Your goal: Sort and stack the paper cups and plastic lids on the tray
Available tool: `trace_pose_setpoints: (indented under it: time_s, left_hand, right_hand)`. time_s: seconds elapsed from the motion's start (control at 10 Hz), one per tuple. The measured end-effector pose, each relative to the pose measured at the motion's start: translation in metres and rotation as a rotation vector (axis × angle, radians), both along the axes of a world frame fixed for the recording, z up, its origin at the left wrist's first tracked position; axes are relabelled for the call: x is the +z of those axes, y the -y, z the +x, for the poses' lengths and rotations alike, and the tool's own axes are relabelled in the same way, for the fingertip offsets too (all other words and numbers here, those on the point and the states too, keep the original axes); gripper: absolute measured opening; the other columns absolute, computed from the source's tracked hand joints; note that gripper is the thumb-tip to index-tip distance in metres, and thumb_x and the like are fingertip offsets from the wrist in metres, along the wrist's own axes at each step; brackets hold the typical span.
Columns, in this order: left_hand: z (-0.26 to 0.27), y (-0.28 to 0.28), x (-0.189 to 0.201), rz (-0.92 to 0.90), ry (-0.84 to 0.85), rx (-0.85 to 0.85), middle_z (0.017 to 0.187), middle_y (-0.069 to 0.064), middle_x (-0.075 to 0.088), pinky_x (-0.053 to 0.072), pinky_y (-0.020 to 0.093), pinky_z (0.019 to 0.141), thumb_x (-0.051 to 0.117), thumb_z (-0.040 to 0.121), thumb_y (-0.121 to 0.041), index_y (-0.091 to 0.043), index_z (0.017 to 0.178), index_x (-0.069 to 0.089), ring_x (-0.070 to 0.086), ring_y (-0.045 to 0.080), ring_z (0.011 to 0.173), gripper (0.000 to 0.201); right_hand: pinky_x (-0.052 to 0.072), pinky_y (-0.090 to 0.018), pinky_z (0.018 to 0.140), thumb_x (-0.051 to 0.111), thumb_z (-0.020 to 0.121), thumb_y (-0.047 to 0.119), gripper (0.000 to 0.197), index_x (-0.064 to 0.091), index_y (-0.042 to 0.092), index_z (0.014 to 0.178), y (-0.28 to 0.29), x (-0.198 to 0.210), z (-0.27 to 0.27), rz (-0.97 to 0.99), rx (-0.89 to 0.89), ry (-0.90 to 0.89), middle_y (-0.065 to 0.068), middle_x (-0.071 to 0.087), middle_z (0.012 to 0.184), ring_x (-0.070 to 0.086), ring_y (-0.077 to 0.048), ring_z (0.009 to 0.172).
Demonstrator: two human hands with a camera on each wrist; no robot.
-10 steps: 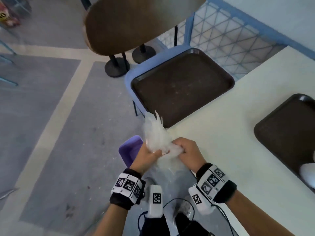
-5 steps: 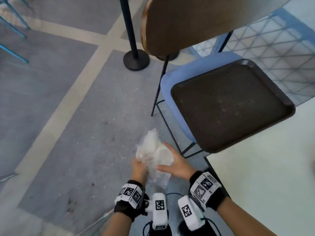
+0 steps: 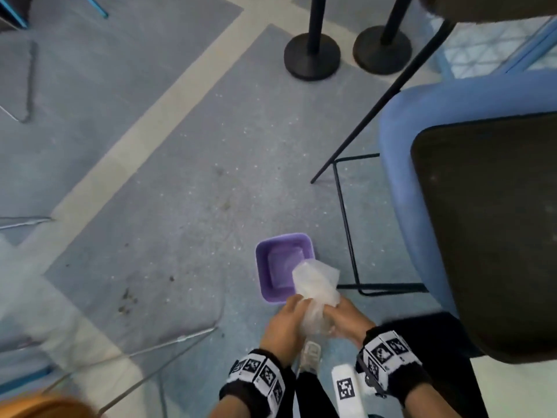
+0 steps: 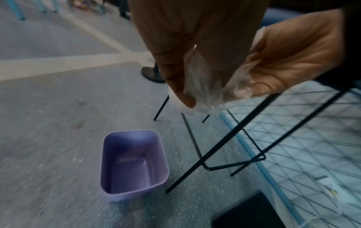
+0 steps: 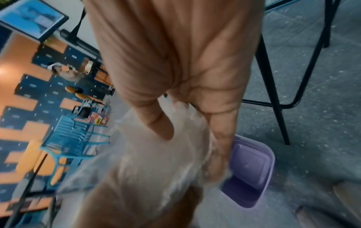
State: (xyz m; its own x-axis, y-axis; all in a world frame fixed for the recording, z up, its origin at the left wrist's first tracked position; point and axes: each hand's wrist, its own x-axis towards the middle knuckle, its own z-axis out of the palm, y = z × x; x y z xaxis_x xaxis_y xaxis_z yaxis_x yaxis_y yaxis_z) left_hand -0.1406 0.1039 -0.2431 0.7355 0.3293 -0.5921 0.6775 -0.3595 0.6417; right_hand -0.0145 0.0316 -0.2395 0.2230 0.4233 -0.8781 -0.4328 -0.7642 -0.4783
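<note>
Now | crumpled clear plastic bag [image 3: 316, 285] | left hand [image 3: 281, 322], right hand [image 3: 346, 321] both gripping it | above purple bin [image 3: 265, 267]

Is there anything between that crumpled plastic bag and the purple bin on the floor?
Nothing visible. Both hands, left hand and right hand, grip the plastic bag above the purple bin, whose open top looks unobstructed.

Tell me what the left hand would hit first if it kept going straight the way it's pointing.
Probably the purple bin on the floor: the left hand, gripping the crumpled plastic bag, points down toward its opening. Depth is unclear.
</note>
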Motion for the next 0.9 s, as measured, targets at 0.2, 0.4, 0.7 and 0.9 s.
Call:
trace_pose_setpoints:
  time_s: [0.2, 0.4, 0.7, 0.9]
  left_hand:
    - [0.007, -0.029, -0.063, 0.163, -0.094, 0.039, 0.145, -0.005, 0.039, 0.036, 0.028, 0.097, 0.053, 0.089, -0.019, -0.023, 0.137, 0.042, 0.044, 0.018, 0.126, 0.049]
    - [0.015, -0.053, -0.117, 0.198, -0.059, 0.095, 0.138, 0.003, 0.049, 0.044, 0.034, 0.093, 0.056, 0.088, -0.015, -0.013, 0.128, 0.053, 0.047, 0.023, 0.119, 0.041]
    - [0.011, -0.057, -0.203, 0.056, -0.207, 0.057, 0.156, 0.011, 0.007, 0.035, 0.039, 0.108, 0.059, 0.084, -0.017, -0.019, 0.149, 0.007, 0.025, 0.028, 0.139, 0.084]
    - [0.002, -0.054, -0.218, 0.032, -0.327, -0.006, 0.151, 0.013, 0.024, 0.036, 0.037, 0.105, 0.053, 0.087, -0.017, -0.022, 0.148, 0.017, 0.04, 0.031, 0.13, 0.071]
  right_hand:
    - [0.043, -0.022, 0.083, 0.049, 0.087, -0.002, 0.055, 0.037, 0.014, 0.137, -0.026, -0.044, 0.005, 0.104, 0.243, 0.19, -0.001, 0.051, 0.115, 0.052, -0.016, 0.101]
    - [0.046, -0.036, 0.099, 0.052, 0.089, 0.005, 0.058, 0.033, 0.021, 0.142, -0.048, -0.103, 0.002, 0.112, 0.339, 0.277, -0.006, 0.041, 0.139, 0.054, -0.023, 0.111]
    - [0.027, -0.042, 0.114, 0.057, 0.089, 0.02, 0.092, -0.014, 0.031, 0.145, -0.054, -0.184, 0.002, -0.03, 0.545, 0.336, -0.006, -0.004, 0.158, 0.021, -0.027, 0.142]
    - [0.037, -0.029, 0.102, 0.052, 0.092, 0.029, 0.084, -0.012, 0.028, 0.146, -0.04, -0.198, 0.001, -0.183, 0.725, 0.231, -0.01, 0.019, 0.155, 0.04, -0.028, 0.133]
